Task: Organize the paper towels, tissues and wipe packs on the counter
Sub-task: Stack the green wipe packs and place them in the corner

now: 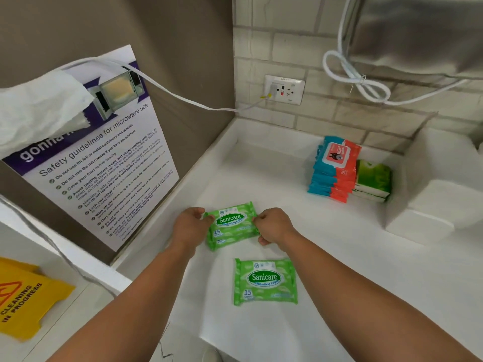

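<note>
On the white counter (352,270) lies a small stack of green Sanicare wipe packs (231,226). My left hand (192,226) grips its left end and my right hand (274,227) grips its right end. A second green Sanicare pack (265,282) lies flat nearer to me, between my forearms. At the back right a stack of blue-and-red wipe packs (335,171) stands against the tiled wall, with green tissue packs (373,181) stacked just to its right. White paper towel stacks (439,202) sit at the far right.
A microwave safety poster (104,163) hangs on the brown left wall. A paper towel (34,111) hangs at the upper left. A white cable (183,99) runs to a wall socket (285,88). A yellow cleaning sign (23,296) lies at the lower left.
</note>
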Available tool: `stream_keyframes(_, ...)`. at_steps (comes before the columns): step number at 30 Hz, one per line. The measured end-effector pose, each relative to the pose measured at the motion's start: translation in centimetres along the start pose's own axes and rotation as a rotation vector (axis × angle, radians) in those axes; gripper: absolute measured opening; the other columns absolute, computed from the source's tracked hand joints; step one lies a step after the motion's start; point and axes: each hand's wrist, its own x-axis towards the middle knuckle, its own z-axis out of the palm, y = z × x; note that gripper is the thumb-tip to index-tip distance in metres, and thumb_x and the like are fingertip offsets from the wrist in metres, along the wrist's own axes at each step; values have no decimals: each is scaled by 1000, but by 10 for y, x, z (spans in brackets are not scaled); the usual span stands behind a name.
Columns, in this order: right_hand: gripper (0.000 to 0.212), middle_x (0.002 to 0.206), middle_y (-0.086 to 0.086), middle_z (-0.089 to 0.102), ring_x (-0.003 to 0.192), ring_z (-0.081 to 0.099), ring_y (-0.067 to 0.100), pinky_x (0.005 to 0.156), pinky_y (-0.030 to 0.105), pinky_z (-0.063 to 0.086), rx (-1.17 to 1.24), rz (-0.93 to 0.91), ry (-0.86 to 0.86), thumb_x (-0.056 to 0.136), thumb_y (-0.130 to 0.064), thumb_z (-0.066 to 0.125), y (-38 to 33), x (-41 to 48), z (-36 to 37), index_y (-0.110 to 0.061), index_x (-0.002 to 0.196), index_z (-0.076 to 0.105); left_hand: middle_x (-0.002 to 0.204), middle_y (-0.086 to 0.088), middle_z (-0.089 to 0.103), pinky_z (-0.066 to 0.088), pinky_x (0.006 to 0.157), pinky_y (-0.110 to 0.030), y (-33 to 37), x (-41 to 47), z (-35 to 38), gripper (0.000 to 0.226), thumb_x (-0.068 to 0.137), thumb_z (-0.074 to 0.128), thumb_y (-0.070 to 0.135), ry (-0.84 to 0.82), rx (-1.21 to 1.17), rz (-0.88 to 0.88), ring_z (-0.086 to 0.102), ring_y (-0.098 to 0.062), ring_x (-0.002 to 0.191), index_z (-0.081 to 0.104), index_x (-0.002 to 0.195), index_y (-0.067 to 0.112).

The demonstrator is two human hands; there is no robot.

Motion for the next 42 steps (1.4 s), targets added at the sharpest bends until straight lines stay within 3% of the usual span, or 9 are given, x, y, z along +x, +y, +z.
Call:
stream_keyframes(3, 27, 85, 22, 73, 81, 74, 42, 76, 49, 62, -60, -22, -40, 96, -29, 59, 6, -13, -8, -4, 95, 69, 112, -3, 62, 51, 88, -30, 9, -23, -2, 34, 88, 79, 21, 16, 42, 87, 63, -22, 100, 67, 119, 12)
stream_keyframes(7, 23, 99, 6, 74, 94, 68, 26, 86, 35, 55, -223, -158, 28, 93, -31, 63, 25, -32, -17, -12, 99, 73, 93, 5, 66, 47, 69, -25, 14, -63, 4, 20, 87, 80, 26, -40, 112, 220, 61, -15, 77, 70, 104, 21)
stream_keyframes(10, 24, 103, -1, 72, 98, 65, 18, 86, 28, 50, -267, -224, 72, 89, -33, 68, 44, -46, -26, -18, 108, 71, 91, 9, 66, 45, 75, -22, 6, -88, 14, 22, 85, 82, 29, -98, 278, 325, 57, -3, 72, 73, 103, 21)
stream_keyframes(16, 57, 120, 0, 63, 111, 61, 17, 95, 31, 50, -366, -288, -108, 72, -43, 84, 74, -68, -36, -22, 122, 65, 139, 3, 49, 37, 111, -31, -22, -116, 33, 79, 66, 93, 43, -398, 666, 432, 42, -19, 131, 59, 137, 30)
stream_keyframes(20, 96, 132, 1, 53, 124, 45, 21, 103, 35, 43, -569, -357, -203, 60, -48, 90, 87, -77, -35, -19, 142, 49, 153, 3, 39, 33, 118, -43, -37, -121, 35, 115, 56, 93, 56, -462, 843, 441, 33, -26, 138, 38, 153, 30)
stream_keyframes(24, 106, 136, -1, 43, 128, 35, 23, 103, 42, 42, -770, -427, -184, 55, -56, 87, 98, -81, -29, -20, 145, 42, 155, 4, 37, 36, 115, -44, -43, -126, 35, 118, 60, 92, 52, -432, 949, 478, 34, -26, 137, 30, 157, 27)
stream_keyframes(32, 78, 120, -3, 43, 110, 46, 23, 92, 38, 48, -703, -493, -148, 58, -41, 83, 90, -74, -30, -29, 128, 50, 133, 3, 36, 38, 103, -16, -45, -127, 32, 106, 60, 98, 30, -419, 690, 469, 48, -11, 115, 42, 150, 19)
stream_keyframes(37, 87, 121, -1, 32, 101, 58, 25, 94, 35, 52, -483, -520, -143, 59, -28, 83, 65, -68, -41, -35, 137, 46, 139, 5, 44, 46, 106, -26, -28, -121, 20, 101, 58, 100, 28, -320, 403, 428, 55, -11, 120, 48, 144, 25)
stream_keyframes(42, 88, 135, 6, 29, 117, 54, 27, 105, 30, 45, -366, -557, -75, 71, -13, 76, 33, -62, -44, -30, 148, 38, 117, -4, 72, 61, 74, -33, 3, -107, 4, 62, 76, 88, 4, -337, -46, 284, 73, -21, 98, 58, 124, 28)
